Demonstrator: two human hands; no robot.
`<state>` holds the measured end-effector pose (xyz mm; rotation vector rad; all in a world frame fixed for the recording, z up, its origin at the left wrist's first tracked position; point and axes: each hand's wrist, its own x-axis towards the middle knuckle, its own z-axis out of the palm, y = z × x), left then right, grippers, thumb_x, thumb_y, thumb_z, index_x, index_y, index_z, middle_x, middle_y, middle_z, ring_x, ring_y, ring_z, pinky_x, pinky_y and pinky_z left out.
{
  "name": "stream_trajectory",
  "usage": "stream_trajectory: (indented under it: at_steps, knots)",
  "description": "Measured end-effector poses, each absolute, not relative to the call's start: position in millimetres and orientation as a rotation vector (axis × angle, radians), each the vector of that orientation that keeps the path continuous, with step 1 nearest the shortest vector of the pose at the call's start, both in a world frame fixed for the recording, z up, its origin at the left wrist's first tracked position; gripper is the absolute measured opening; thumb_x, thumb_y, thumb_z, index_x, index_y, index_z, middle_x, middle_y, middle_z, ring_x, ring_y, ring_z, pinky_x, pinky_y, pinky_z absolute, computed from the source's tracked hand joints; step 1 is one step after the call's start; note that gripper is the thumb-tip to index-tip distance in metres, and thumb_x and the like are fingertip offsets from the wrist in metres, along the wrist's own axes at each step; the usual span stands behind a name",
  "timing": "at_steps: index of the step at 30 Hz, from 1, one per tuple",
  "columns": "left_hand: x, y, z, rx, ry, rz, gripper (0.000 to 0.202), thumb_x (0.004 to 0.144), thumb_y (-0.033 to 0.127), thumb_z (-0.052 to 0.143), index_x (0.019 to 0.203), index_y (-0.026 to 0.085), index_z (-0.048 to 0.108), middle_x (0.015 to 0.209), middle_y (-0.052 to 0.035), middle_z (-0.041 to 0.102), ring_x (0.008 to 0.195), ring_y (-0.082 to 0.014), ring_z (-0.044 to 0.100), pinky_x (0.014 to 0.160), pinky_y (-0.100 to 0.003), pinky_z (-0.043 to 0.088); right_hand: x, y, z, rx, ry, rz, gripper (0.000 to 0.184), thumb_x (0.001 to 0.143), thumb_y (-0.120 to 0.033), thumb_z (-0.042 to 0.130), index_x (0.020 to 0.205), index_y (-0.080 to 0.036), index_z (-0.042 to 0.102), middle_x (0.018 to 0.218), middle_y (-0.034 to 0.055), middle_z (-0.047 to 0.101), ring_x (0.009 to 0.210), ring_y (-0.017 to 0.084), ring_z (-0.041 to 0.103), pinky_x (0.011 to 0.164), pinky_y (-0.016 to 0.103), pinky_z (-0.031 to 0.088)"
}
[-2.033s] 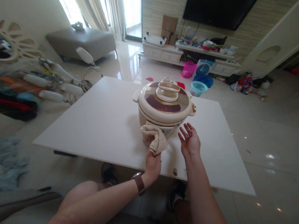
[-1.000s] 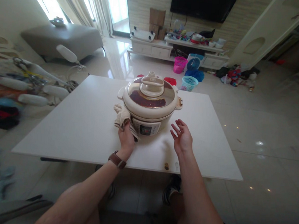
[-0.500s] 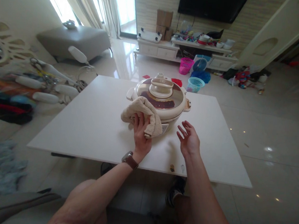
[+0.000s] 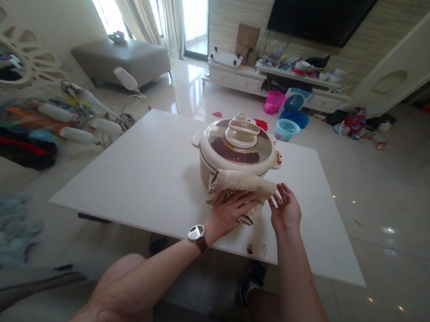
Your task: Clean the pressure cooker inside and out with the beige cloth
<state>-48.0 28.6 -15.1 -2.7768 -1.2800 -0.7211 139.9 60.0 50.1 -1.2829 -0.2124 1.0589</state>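
Note:
A cream electric cooker (image 4: 237,150) with a glass lid and a cream lid handle stands on the white table (image 4: 143,175). A beige cloth (image 4: 240,182) lies bunched against the cooker's front, covering its control panel. My left hand (image 4: 229,212), with a watch on the wrist, presses the cloth against the cooker, fingers spread over it. My right hand (image 4: 286,211) is beside the cloth's right end, fingers apart and fingertips at the cloth; it holds nothing.
Two small scraps (image 4: 250,248) lie near the table's front edge. A cluttered rack with white tubes (image 4: 80,120) stands left. On the floor beyond are a pink basket (image 4: 273,101), a blue basket (image 4: 285,129) and a low TV cabinet (image 4: 244,76). My knees are below.
My left hand has carried the cloth from the cooker's left side across to its front. My right hand has moved in to touch the cloth's right end.

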Motion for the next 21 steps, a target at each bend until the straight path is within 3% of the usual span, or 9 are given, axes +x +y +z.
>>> stream_trajectory:
  at_steps: [6, 10, 14, 21]
  knots:
    - [-82, 29, -31, -2.939, -1.254, -0.575, 0.074, 0.09, 0.009, 0.055, 0.158, 0.037, 0.045, 0.163, 0.0006, 0.048, 0.151, -0.0229, 0.042, 0.129, -0.049, 0.015, 146, 55, 48, -1.293, -0.247, 1.074, 0.031, 0.072, -0.03, 0.062, 0.102, -0.029, 0.071, 0.126, -0.0024, 0.069, 0.112, 0.018, 0.068, 0.085, 0.03, 0.05]
    - [-102, 29, -37, -3.081, -1.274, -0.573, 0.079, 0.086, 0.003, 0.052, 0.157, 0.037, 0.047, 0.161, -0.0002, 0.051, 0.152, -0.0237, 0.042, 0.131, -0.049, 0.006, 150, 53, 46, -1.295, -0.27, 1.079, 0.031, 0.071, -0.032, 0.063, 0.101, -0.03, 0.071, 0.127, -0.0025, 0.069, 0.114, 0.019, 0.068, 0.085, 0.031, 0.051]
    - [-109, 24, -39, -3.167, -1.342, -0.575, 0.078, 0.084, 0.002, 0.051, 0.154, 0.036, 0.05, 0.162, -0.0014, 0.05, 0.154, -0.0249, 0.038, 0.131, -0.051, 0.0, 152, 51, 45, -1.294, -0.28, 1.075, 0.031, 0.072, -0.032, 0.062, 0.101, -0.03, 0.072, 0.127, -0.0024, 0.07, 0.114, 0.019, 0.068, 0.083, 0.03, 0.051]
    - [-102, 11, -32, -3.476, -1.489, -0.687, 0.073, 0.078, 0.005, 0.058, 0.144, 0.035, 0.062, 0.16, -0.0029, 0.052, 0.155, -0.0299, 0.038, 0.131, -0.058, 0.005, 149, 51, 46, -1.297, -0.279, 1.091, 0.031, 0.07, -0.033, 0.063, 0.1, -0.03, 0.072, 0.126, -0.0031, 0.07, 0.114, 0.019, 0.068, 0.081, 0.028, 0.05]
